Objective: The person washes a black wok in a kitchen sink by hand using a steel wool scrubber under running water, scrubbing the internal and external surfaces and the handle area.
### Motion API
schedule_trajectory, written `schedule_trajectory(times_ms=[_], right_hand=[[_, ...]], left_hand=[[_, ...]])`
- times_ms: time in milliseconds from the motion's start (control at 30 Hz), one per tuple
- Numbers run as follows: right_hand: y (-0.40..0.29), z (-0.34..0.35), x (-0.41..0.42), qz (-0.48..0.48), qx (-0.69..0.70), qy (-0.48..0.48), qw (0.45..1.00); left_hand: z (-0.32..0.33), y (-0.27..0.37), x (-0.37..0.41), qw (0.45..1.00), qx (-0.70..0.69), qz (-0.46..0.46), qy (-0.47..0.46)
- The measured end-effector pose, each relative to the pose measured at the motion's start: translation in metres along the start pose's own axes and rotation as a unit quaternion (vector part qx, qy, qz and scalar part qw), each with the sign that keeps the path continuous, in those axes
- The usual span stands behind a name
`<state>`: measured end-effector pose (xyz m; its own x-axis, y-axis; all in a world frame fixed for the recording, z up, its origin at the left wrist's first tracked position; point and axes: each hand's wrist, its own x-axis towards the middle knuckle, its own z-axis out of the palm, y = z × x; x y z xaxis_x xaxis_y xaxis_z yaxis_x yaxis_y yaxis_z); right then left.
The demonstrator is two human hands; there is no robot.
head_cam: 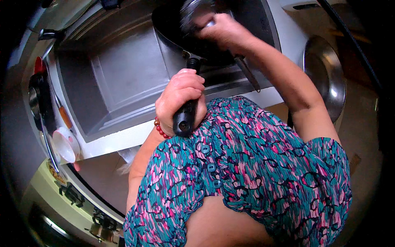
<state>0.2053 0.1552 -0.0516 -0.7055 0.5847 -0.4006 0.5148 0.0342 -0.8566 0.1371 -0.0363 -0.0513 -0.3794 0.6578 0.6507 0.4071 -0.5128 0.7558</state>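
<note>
My left hand (182,95), with a red bead bracelet at its wrist, is closed around the black handle (184,121) of a dark frying pan (172,29). The pan sits tilted over the right basin of a grey double sink (126,71). Over the inside of the pan, my right hand (220,29) is blurred, its fingers curled on a shiny, silvery object (196,12) too smeared to name. Most of the pan's inner surface is dark or hidden by that hand. Another, thinner handle (249,74) sticks out from under the pan, over the sink's front rim.
Left of the sink stand a white cup with pink dots (66,145) and long-handled utensils (63,114). A stove with burners (72,194) and a small pot (101,231) lies lower left. A large metal bowl (325,80) leans at right. The faucet (51,34) is upper left.
</note>
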Motion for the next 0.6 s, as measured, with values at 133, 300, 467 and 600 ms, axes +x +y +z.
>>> schedule_trajectory(times_ms=[133,300,467,600], right_hand=[[0.02,-0.033,0.014,0.104,-0.01,-0.057,0.993],[0.044,-0.02,0.035,0.208,-0.031,-0.08,0.974],[0.068,-0.016,0.05,0.258,0.003,-0.115,0.959],[0.098,0.002,0.058,0.165,-0.188,-0.027,0.968]], left_hand=[[-0.011,-0.001,-0.004,0.999,-0.026,-0.034,0.003],[-0.033,0.001,-0.01,0.993,-0.01,-0.114,0.007],[-0.037,0.016,-0.015,0.975,-0.083,-0.175,0.111],[-0.041,0.016,-0.012,0.961,-0.123,-0.194,0.155]])
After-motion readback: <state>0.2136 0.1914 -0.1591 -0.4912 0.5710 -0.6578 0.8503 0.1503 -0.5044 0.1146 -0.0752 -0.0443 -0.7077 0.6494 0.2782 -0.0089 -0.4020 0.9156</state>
